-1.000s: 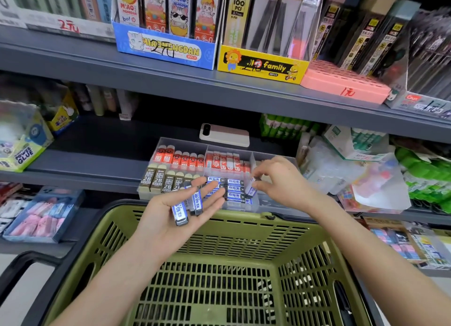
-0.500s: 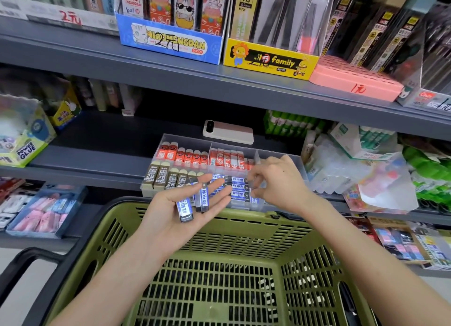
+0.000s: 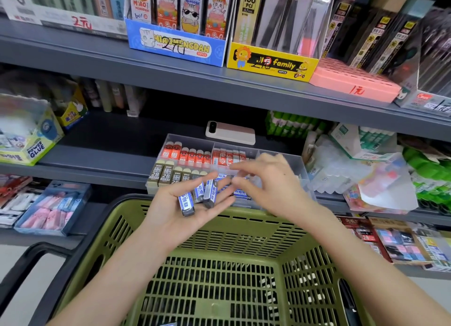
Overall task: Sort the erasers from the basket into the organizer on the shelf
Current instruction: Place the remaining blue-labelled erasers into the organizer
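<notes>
Shelf organizer (image 3: 188,140) behind: left hand (image 3: 180,218) flat, palm up, carries 3 erasers (image 3: 186,202); right hand (image 3: 271,186) blurred, grip unclear.

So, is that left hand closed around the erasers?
Open. The left hand lies palm up with its fingers fairly straight, and three erasers simply rest on it.

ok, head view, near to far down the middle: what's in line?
Near to far: green basket → left hand with erasers on its palm → clear organizer on the shelf → white phone behind it. The right hand overlaps the organizer, so skipped.
</notes>
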Available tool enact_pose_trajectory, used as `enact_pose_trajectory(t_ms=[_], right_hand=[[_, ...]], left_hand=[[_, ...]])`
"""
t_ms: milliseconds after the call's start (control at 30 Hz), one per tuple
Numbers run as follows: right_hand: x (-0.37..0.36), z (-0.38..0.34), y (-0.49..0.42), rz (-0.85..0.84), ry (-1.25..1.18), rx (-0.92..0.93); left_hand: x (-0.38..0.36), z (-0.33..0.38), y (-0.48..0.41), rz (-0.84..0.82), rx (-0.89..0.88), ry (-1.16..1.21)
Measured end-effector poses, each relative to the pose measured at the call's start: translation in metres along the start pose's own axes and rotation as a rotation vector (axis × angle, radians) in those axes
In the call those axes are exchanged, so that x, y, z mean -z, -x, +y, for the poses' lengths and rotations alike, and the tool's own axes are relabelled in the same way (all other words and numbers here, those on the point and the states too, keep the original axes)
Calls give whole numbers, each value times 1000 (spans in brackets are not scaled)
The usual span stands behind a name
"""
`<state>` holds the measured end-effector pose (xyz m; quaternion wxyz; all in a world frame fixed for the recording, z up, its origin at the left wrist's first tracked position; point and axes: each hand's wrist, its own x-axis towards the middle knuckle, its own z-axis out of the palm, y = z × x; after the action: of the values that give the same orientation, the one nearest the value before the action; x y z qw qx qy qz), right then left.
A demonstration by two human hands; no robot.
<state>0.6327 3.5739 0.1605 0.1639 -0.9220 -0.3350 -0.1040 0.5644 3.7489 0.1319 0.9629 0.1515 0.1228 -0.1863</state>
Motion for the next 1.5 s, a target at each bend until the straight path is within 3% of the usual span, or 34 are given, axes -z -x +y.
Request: enact_pose_trajectory(t_ms=[67, 167, 267, 400, 467, 567, 700, 867, 1000, 1133, 1233, 1300, 1433, 1500], right_hand=[[2, -19, 2, -56, -121, 52], [-3, -31, -1, -180, -26, 90], [-6, -31, -4, -161, -180, 66], [-8, -14, -12, -52, -623, -179], [-14, -4, -18, 9, -666, -352], [-29, 1, -23, -65, -642, -470], [-45, -4, -22, -167, -503, -432], [-47, -9, -15, -118, -322, -327], [-35, -25, -13, 86, -467, -282], [-25, -45, -14, -66, -515, -120], [-21, -46, -13, -86, -517, -98], [-17, -44, -11, -79, -650, -137], [-7, -22, -11, 7, -1293, -348], [-5, -9, -12, 24, -1369, -464]], left_hand=[[0, 0, 0, -11, 6, 24], [-2, 0, 1, -2, 29, -4], [0, 3, 4, 17, 19, -23], [2, 17, 13, 58, -69, -69], [3, 27, 17, 61, -127, -60], [1, 41, 23, 35, -180, -46], [-2, 47, 26, 62, -187, -86], [0, 43, 24, 118, -125, -146], [1, 38, 20, 84, 4, -187], [-4, 32, 18, 12, 106, -237], [-8, 27, 17, -16, 152, -243], [-9, 26, 18, -2, 165, -243], [-8, 29, 18, 218, 72, -396], [-6, 30, 18, 300, 12, -499]])
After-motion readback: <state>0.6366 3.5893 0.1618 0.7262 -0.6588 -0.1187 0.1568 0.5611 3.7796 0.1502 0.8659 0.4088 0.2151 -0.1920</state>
